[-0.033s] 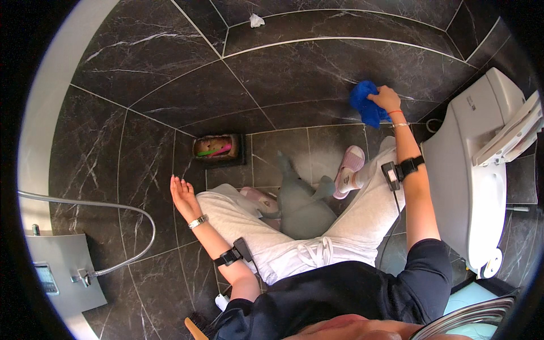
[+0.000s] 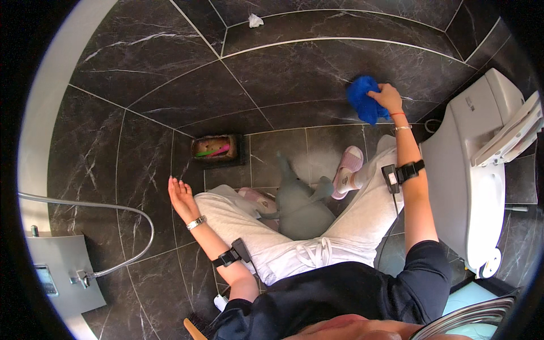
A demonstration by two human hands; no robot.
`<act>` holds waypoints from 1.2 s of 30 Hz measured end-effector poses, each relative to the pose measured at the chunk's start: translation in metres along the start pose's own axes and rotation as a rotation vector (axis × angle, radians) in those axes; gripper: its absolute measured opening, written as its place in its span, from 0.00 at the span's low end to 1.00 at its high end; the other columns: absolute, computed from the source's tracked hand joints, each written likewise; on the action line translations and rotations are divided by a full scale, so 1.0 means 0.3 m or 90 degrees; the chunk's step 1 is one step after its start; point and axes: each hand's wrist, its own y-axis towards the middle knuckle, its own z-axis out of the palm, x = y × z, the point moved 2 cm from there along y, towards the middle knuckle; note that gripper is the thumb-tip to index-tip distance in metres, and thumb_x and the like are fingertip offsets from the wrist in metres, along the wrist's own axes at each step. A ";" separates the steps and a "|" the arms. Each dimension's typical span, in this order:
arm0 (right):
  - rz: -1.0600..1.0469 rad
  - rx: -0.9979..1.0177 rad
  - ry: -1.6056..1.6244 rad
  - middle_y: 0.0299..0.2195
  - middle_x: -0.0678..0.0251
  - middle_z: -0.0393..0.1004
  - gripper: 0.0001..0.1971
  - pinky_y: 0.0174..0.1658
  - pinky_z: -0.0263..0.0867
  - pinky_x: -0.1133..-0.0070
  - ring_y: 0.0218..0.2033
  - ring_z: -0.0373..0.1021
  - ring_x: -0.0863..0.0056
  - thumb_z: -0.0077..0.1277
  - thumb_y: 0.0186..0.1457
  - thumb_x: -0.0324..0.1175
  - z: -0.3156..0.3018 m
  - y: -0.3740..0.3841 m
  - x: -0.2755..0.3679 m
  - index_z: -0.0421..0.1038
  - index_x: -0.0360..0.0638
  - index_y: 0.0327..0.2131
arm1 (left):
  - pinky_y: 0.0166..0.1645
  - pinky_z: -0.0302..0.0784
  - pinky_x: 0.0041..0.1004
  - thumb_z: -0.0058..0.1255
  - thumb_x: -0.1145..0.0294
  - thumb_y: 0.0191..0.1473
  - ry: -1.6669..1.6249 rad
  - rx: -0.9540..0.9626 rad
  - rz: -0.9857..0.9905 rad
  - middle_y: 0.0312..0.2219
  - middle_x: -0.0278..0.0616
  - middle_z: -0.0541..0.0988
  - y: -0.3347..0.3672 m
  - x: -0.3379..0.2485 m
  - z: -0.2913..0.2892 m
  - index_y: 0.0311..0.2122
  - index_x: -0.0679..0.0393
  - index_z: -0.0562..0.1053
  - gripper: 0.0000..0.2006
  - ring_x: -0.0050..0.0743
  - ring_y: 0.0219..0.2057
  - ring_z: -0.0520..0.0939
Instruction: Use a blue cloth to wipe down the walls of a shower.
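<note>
Bunched in my right hand (image 2: 389,99) is a blue cloth (image 2: 362,102), held against the lower part of the dark tiled wall (image 2: 306,71). My fingers and thumb close on its right side, and part of the cloth is hidden behind them. To the left, my left hand (image 2: 182,198) is raised beside my knee, with nothing in it. Its fingers are stretched out, close to the left tiles. Between my legs is a smooth grey-green object (image 2: 306,212) with rounded, limb-like parts; I cannot make out its kind.
A white toilet (image 2: 462,147) stands at the right. In the far left corner is a box-like opening (image 2: 218,148) with pink and green items. A shower hose (image 2: 148,226) loops at the left. White crumpled tissue (image 2: 255,21) lies on the ledge. A wooden-handled brush (image 2: 194,328) is lower left.
The blue cloth and my right hand have shifted slightly up the wall, the cloth also a little to the left. My left hand has hardly moved.
</note>
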 end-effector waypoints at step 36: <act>0.175 -0.051 0.887 0.35 0.57 0.70 0.25 0.38 0.64 0.80 0.35 0.68 0.73 0.53 0.45 0.44 -0.084 -0.032 -0.035 0.66 0.30 0.39 | 0.42 0.66 0.24 0.40 0.70 0.54 -0.054 -0.006 -0.017 0.39 0.35 0.71 0.003 -0.021 -0.027 0.50 0.61 0.62 0.18 0.22 0.37 0.70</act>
